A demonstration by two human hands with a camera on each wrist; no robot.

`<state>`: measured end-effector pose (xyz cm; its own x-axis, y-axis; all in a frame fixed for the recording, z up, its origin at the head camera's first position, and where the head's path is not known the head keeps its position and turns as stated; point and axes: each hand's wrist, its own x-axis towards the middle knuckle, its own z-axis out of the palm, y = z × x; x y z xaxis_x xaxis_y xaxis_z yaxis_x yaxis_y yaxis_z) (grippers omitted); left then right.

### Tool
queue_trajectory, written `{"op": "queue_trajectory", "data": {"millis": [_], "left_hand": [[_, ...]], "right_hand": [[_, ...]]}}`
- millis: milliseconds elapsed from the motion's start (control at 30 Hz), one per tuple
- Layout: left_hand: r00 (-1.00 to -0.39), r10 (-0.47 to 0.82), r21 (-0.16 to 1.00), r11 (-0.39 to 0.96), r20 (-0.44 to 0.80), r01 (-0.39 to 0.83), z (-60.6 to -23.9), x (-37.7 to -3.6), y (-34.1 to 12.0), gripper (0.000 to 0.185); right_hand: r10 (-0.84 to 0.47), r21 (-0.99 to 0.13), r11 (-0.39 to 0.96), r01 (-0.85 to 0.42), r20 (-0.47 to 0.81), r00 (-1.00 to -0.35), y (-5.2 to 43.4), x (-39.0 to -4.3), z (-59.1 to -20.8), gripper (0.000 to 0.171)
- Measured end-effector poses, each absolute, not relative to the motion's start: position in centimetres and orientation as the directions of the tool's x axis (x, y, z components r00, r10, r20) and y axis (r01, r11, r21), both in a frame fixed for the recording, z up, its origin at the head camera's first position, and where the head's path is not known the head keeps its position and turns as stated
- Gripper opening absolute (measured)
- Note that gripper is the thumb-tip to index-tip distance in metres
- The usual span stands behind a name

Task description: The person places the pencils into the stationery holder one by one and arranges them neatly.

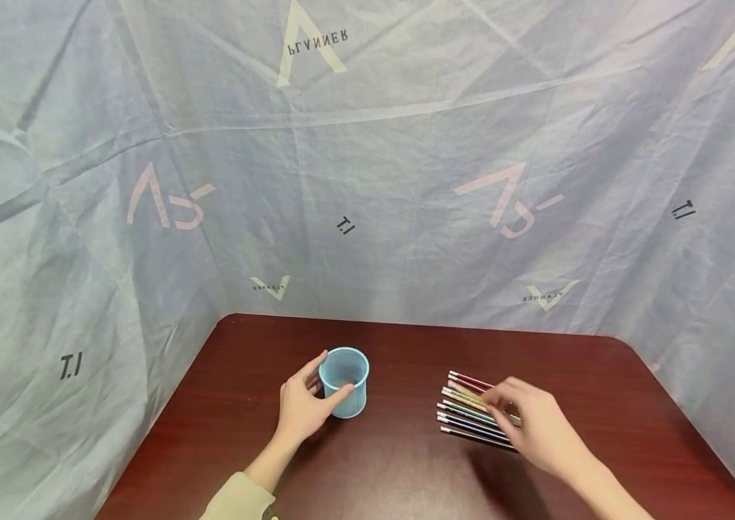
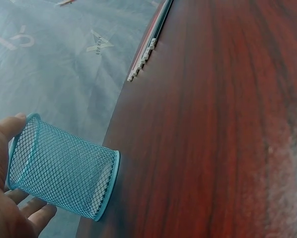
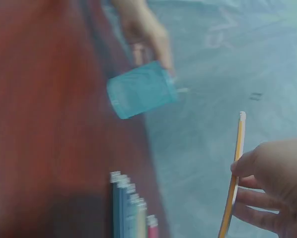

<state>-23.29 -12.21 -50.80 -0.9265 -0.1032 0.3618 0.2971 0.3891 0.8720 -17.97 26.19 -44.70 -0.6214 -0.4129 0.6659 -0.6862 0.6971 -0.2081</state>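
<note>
A light blue mesh pencil cup (image 1: 351, 401) stands upright on the table. My left hand (image 1: 301, 406) holds it from the left, with the thumb at the near rim and fingers round the far side; the mesh wall (image 2: 64, 166) shows between them in the left wrist view. With thumb and fingers, my right hand (image 1: 533, 422) pinches a yellow pencil (image 3: 238, 144), its white eraser end upward in the right wrist view. Below that hand lie several pencils (image 1: 471, 427) side by side, in dark, blue, green, yellowish and red colours, eraser ends toward the cup. The hand covers their far ends.
The dark red-brown wooden table (image 1: 400, 462) has a glossy top with rounded back corners. A grey printed cloth (image 1: 393, 217) hangs behind it and along both sides. The cup stands left of the pencils, with bare tabletop between.
</note>
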Motion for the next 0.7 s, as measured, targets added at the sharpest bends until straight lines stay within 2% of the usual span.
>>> {"op": "queue_trajectory", "data": {"millis": [33, 100, 433, 700], "left_hand": [[-0.926, -0.105, 0.873, 0.387, 0.362, 0.297, -50.8, -23.3, -12.2, 0.079], [-0.927, -0.108, 0.875, 0.384, 0.361, 0.296, -50.8, -23.4, -12.2, 0.079], [-0.940, -0.087, 0.890, 0.361, 0.330, 0.279, -50.7, -23.5, -12.4, 0.078], [-0.956, -0.062, 0.912, 0.324, 0.287, 0.253, -50.2, -23.2, -12.5, 0.080]], "right_hand": [[-0.392, -0.229, 0.703, -0.674, 0.665, -0.635, 26.0, -18.3, -44.0, 0.037], [-0.356, -0.257, 0.715, -0.650, 0.667, -0.654, 25.7, -19.0, -42.7, 0.036], [-0.219, -0.424, 0.679, -0.599, 0.662, -0.717, 22.3, -22.7, -39.5, 0.021], [-0.196, -0.565, 0.527, -0.634, 0.645, -0.738, 17.4, -25.1, -38.7, 0.014]]}}
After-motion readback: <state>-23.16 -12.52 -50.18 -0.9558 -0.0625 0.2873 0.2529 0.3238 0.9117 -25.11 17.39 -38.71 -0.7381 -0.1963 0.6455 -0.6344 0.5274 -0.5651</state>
